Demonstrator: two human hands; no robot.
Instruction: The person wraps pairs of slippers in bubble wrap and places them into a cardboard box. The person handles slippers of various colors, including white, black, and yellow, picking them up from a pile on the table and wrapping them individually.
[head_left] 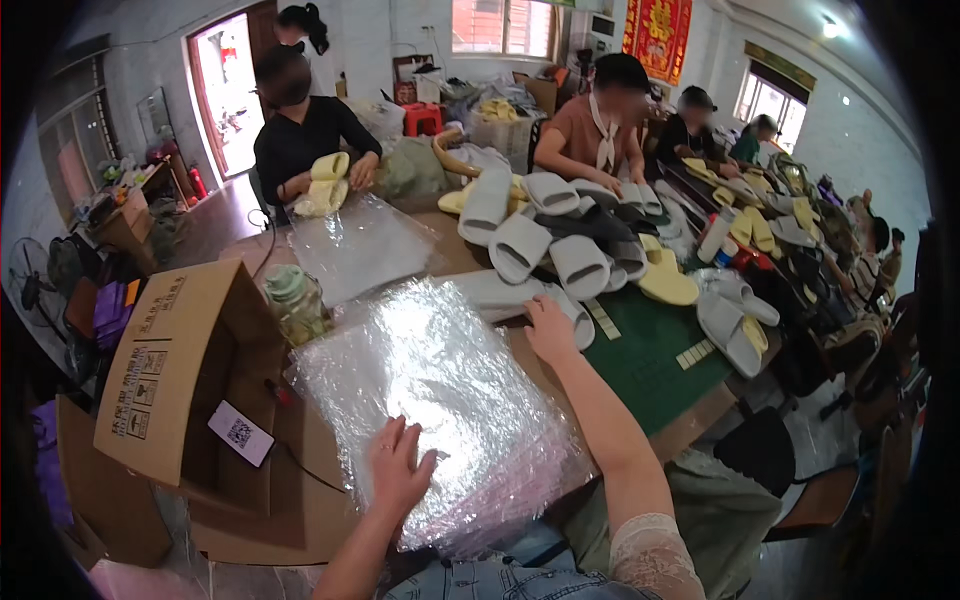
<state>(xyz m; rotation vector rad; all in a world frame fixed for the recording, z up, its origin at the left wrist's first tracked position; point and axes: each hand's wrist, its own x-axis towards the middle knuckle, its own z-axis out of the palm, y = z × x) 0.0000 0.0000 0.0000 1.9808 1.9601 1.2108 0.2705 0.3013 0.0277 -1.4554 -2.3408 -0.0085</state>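
My left hand (400, 468) lies with its fingers spread on a thick stack of clear plastic bags (480, 400), shiny and pinkish at the near edge. To the right, my right hand (550, 328) has its fingers bent over the end of a light grey slipper (497, 292), which lies sole-side along the far edge of the bags. Another grey slipper (577, 318) is right beside that hand. Beyond it, several grey slippers (520, 246) are heaped with some yellow ones.
An open cardboard box (165, 375) with a code card (240, 433) stands left, by a green-lidded jar (292, 292). A green mat (655, 375) lies right. Across the table, one person (310, 140) holds yellow slippers; another (600, 130) handles grey ones. A chair (815, 500) stands lower right.
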